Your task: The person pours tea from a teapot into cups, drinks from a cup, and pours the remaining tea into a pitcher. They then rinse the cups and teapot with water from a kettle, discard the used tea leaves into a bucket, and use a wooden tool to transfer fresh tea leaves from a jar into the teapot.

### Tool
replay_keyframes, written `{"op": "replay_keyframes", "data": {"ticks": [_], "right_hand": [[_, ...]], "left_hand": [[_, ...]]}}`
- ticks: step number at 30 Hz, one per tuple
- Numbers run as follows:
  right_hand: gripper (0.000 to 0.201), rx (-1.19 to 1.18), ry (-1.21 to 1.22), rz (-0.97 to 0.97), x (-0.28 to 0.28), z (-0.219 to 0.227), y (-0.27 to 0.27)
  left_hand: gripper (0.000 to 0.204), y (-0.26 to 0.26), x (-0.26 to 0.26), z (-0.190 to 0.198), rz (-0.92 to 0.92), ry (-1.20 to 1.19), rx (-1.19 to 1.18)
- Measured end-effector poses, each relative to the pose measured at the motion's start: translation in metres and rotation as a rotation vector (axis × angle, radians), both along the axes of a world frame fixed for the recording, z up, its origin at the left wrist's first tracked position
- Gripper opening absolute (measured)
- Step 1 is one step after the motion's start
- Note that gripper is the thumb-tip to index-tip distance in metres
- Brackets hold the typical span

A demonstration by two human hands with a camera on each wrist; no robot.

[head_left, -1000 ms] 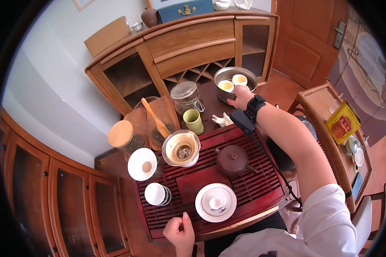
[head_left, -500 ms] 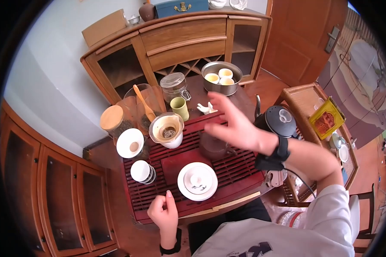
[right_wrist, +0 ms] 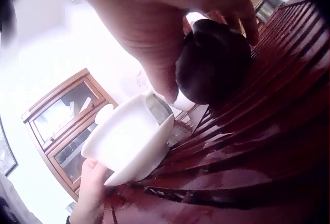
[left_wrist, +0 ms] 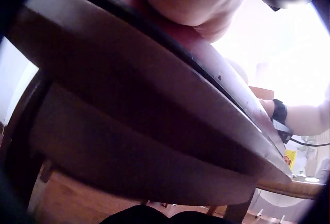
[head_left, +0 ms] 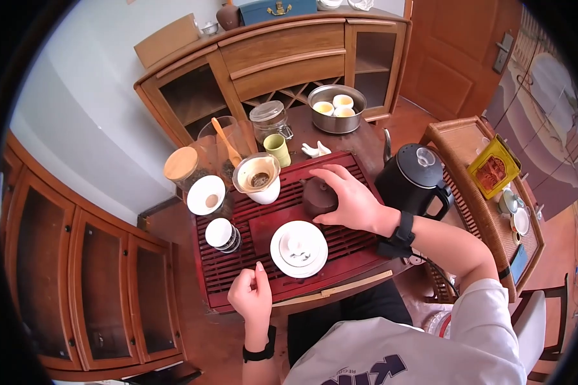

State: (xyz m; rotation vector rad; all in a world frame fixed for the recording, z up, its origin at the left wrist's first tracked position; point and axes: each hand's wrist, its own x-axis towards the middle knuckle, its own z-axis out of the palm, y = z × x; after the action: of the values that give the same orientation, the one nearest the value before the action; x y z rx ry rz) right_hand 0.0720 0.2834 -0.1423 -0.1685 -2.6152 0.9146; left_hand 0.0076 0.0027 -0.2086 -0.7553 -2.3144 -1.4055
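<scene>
My right hand (head_left: 356, 204) arches over a dark brown clay teapot (head_left: 318, 197) on the slatted red tea tray (head_left: 260, 226). In the right wrist view, the thumb (right_wrist: 164, 82) lies along one side of the pot (right_wrist: 214, 62) and the fingers curl round the other. A white lidded gaiwan on its saucer (head_left: 298, 249) sits in front of the pot. At the tray's near edge my left hand (head_left: 250, 295) rests, fingers loosely curled and thumb up, holding nothing. The left wrist view shows mostly the table's underside, with part of the left hand (left_wrist: 191, 2) on top.
A glass pitcher with strainer (head_left: 258, 178), stacked cups (head_left: 222, 236) and a white bowl (head_left: 205, 196) stand left. Behind are jars, a green cup (head_left: 277, 149) and a steel pot (head_left: 337, 110) with white cups. A black kettle (head_left: 408, 179) stands right.
My right hand has drawn back from the steel pot to the brown teapot and now lies round it. A third white cup shows in the steel pot. The left hand keeps its pose.
</scene>
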Motion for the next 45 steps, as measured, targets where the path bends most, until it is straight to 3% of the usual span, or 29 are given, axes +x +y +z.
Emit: {"op": "replay_keyframes", "data": {"ticks": [8,25,32,36,39,42,45], "right_hand": [[0.076,0.026,0.027,0.104,-0.005,0.002,0.012],[0.077,0.043,-0.052,0.264,-0.011,0.017,0.043],[0.078,0.159,-0.073,0.128,-0.004,0.010,0.032],[0.078,0.209,-0.079,0.157,-0.005,0.010,0.035],[0.084,0.290,-0.016,0.142,-0.009,0.021,0.030],[0.093,0.196,0.143,0.184,-0.030,0.048,0.013],[0.097,0.209,0.121,0.242,-0.059,0.060,-0.004]], "left_hand": [[0.041,0.001,0.001,0.002,0.015,0.022,-0.019],[0.039,0.002,0.002,0.006,0.025,0.000,-0.032],[0.038,0.001,0.001,0.002,0.031,0.020,-0.037],[0.036,0.002,0.002,0.006,0.026,0.015,-0.054],[0.035,0.001,0.001,0.004,0.020,0.027,-0.057],[0.034,0.001,0.002,0.005,0.009,0.036,-0.064],[0.035,0.002,0.003,0.006,0.021,0.026,-0.069]]}}
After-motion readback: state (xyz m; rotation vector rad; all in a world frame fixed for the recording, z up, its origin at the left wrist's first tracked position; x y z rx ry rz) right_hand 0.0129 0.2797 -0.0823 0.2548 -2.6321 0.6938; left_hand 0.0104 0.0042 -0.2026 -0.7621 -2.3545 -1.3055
